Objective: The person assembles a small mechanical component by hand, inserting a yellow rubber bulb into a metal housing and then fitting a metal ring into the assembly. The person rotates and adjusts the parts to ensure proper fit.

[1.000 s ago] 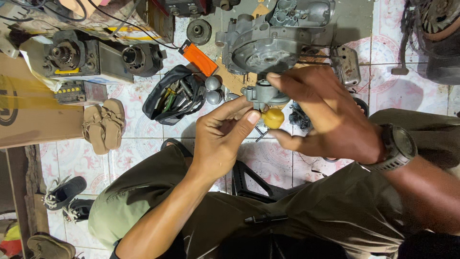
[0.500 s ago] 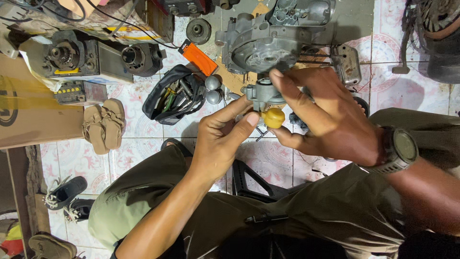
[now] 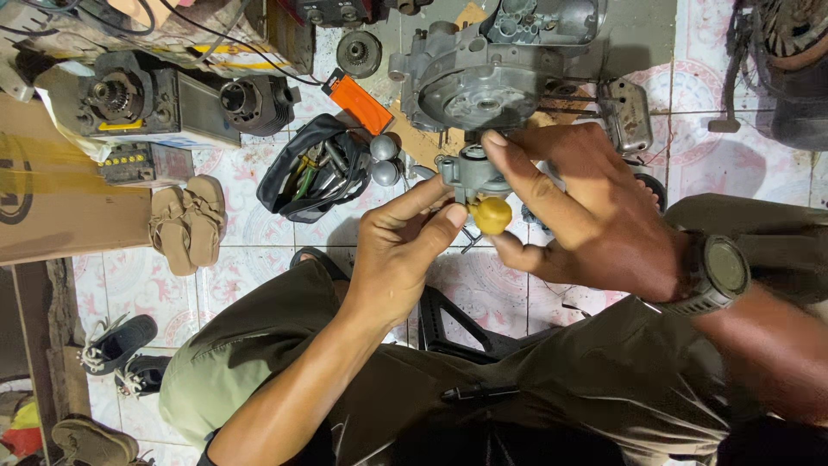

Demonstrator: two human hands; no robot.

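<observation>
Carburetor body (image 3: 470, 175), small and grey, was held up over the tiled floor (image 3: 259, 229) between both hands, just near of the big engine crankcase (image 3: 470, 82) lying on the tiles. Going left to right: a cardboard box (image 3: 43, 190) sat at the far left with a pair of tan sandals (image 3: 185, 223) beside it, then an open black tool bag (image 3: 315, 168) with an orange-handled tool (image 3: 358, 102) just beyond it. The left hand (image 3: 397, 250) pinched the carburetor's near-left side between thumb and forefinger. A yellow float (image 3: 492, 215) hung at its underside, and the right hand (image 3: 595, 216), wristwatch (image 3: 720, 272) on, gripped the body from the right, forefinger over the top and thumb under the float. My two cents for this bit: I'd let the left hand only steady things, keep the body level, and go gentle on the float, since squeezing could probably bend its hinge. Keeping it low over the lap means dropped bits don't roll away.
</observation>
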